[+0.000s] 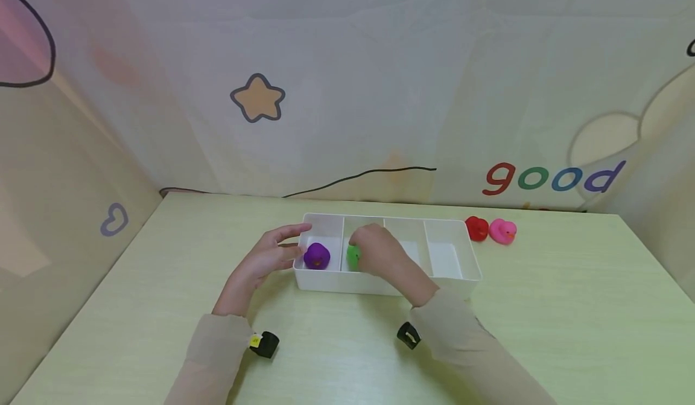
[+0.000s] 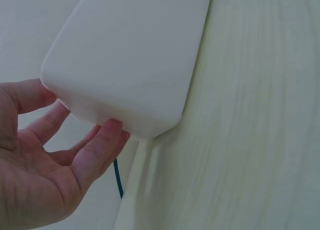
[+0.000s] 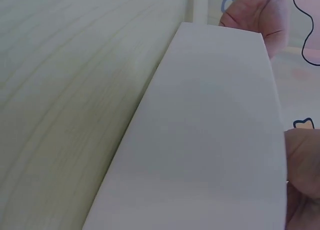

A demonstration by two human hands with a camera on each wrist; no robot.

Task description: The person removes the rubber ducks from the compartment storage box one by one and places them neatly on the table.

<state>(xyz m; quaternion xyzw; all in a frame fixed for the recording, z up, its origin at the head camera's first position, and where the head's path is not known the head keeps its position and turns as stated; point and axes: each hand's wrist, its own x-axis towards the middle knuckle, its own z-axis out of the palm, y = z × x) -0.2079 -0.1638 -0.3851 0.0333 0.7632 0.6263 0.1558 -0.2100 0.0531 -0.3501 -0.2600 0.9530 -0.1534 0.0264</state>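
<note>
A white box (image 1: pixel 347 282) with several compartments in a row stands on the table. My left hand (image 1: pixel 271 251) is at its left end; in the left wrist view the fingertips of this hand (image 2: pixel 55 165) touch the end wall, fingers spread. A purple rubber duck (image 1: pixel 317 256) sits in the leftmost compartment. Over the second compartment, my right hand (image 1: pixel 377 251) has its fingers curled on a green rubber duck (image 1: pixel 353 258), mostly hidden behind the hand. The right wrist view shows the box's long side (image 3: pixel 200 130), with the right hand (image 3: pixel 302 165) partly visible at the edge.
A red rubber duck (image 1: pixel 477 229) and a pink rubber duck (image 1: pixel 502 231) are on the table just right of the box, side by side. Behind the table (image 1: pixel 570 302) hangs a printed cloth backdrop (image 1: pixel 347 91).
</note>
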